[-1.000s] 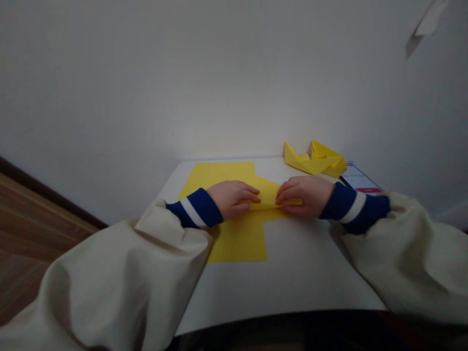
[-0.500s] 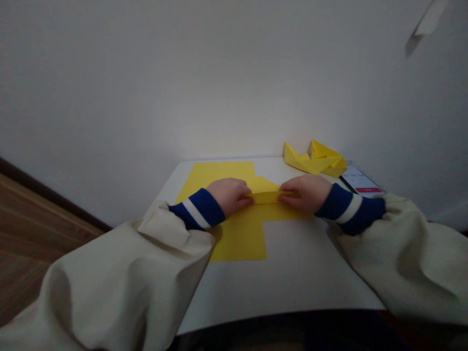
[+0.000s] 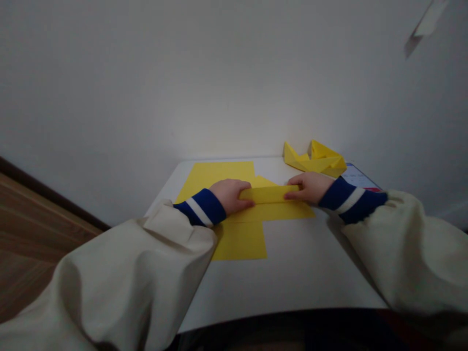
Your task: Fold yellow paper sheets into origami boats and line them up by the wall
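Observation:
A folded piece of yellow paper [image 3: 272, 195] lies between my hands, with a flat strip folded along its middle. My left hand [image 3: 231, 196] pinches the left end of that strip between thumb and fingers. At its right end, my right hand [image 3: 309, 186] grips the strip in the same way. A point of the folded paper shows behind the strip, and its lower edge spreads out in front. Beneath it lies a flat yellow sheet [image 3: 239, 241], partly covered by my left hand and sleeve.
Two folded yellow paper boats [image 3: 316, 161] appear to stand together at the table's back right, against the wall. Beside them lies a phone [image 3: 356, 176] with a lit screen, partly hidden by my right cuff. The white table [image 3: 292, 273] has its front edge near me.
The folded strip has come up and shows wider and flatter. My right hand has shifted slightly right, and my fingers have opened a little around the strip.

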`<state>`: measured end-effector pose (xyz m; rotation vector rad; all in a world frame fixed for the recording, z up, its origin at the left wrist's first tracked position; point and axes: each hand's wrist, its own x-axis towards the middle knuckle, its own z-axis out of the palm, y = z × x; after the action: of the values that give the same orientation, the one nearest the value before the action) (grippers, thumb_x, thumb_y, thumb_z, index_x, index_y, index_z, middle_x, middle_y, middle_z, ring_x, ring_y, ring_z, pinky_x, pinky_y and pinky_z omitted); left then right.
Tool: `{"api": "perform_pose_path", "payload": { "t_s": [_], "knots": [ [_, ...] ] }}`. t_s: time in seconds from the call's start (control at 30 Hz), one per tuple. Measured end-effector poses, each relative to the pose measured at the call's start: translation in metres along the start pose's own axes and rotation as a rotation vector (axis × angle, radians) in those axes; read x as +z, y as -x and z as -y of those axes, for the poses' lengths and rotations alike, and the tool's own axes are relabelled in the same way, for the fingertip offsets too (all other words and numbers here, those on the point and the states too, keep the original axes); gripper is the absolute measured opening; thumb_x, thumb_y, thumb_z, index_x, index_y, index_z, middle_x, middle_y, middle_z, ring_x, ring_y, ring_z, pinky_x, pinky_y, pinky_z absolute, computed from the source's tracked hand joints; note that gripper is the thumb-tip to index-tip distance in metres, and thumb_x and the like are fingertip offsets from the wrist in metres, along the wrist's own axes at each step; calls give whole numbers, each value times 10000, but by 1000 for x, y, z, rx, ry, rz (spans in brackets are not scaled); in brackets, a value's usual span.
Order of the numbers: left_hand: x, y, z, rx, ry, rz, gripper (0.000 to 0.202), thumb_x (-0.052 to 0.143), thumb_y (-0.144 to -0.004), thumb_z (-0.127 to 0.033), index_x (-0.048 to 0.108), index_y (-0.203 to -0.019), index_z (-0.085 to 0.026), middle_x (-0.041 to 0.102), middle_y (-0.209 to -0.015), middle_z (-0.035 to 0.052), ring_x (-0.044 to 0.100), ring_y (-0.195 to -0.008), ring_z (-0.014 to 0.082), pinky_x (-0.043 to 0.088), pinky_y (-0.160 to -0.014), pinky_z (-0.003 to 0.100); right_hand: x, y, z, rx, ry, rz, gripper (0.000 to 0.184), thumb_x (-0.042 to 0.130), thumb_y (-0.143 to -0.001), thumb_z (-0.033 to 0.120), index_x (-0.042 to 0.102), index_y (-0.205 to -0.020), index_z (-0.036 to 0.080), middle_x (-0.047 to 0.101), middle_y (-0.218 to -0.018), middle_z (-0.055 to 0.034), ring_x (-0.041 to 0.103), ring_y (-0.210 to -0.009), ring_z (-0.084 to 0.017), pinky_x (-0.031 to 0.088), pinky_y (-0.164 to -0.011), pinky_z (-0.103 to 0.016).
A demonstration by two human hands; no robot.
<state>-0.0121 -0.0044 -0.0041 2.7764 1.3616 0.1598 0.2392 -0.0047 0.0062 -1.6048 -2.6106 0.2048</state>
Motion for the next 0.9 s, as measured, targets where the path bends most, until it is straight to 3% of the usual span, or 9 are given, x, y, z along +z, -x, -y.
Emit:
{"api": "perform_pose_path", "payload": {
  "t_s": [0.13, 0.3, 0.47, 0.7, 0.83, 0.9],
  "knots": [
    [-2, 1, -2, -21, -41, 5, 336, 515, -795, -490, 642, -908, -200, 672, -815, 51, 604, -743, 210, 412, -605, 288, 2, 0, -4, -68, 1, -24, 225, 569, -766, 396, 689, -795, 208, 655, -651, -12, 551, -541, -125, 376, -481, -233],
    [-6, -1, -7, 42, -54, 7, 324, 488, -822, -466, 650, -851, -187, 665, -801, 55, 598, -723, 200, 407, -598, 285, -3, 3, 16, -276, 59, -108, 278, 559, -771, 309, 650, -1005, 189, 673, -940, -67, 603, -825, -184, 444, -694, -280],
    [-13, -6, -13, 73, -36, -12, 308, 517, -821, -438, 668, -877, -175, 676, -831, 60, 595, -744, 189, 416, -635, 280, -6, 4, 40, -322, 204, -124, 251, 497, -821, 347, 649, -924, 176, 658, -900, -82, 591, -833, -202, 425, -695, -303],
    [-18, -9, -17, 73, -41, 0, 275, 593, -768, -411, 680, -786, -151, 657, -779, 57, 576, -718, 183, 390, -618, 273, -1, -7, 32, -245, 181, -157, 294, 503, -821, 367, 666, -993, 192, 687, -891, -82, 592, -795, -201, 389, -666, -299],
    [-16, -8, -14, 56, 6, 29, 276, 601, -763, -406, 689, -820, -151, 667, -800, 55, 578, -735, 179, 383, -631, 265, -3, -11, 31, -390, 195, -193, 284, 513, -822, 370, 699, -779, 160, 685, -774, -86, 570, -764, -191, 384, -719, -316],
    [-14, -8, -11, 54, 54, 39, 280, 609, -760, -409, 695, -853, -159, 672, -827, 52, 583, -761, 178, 389, -656, 261, -5, -11, 31, -492, 167, -204, 262, 518, -820, 348, 698, -791, 160, 688, -818, -84, 567, -807, -187, 382, -765, -318]
  ]
}}
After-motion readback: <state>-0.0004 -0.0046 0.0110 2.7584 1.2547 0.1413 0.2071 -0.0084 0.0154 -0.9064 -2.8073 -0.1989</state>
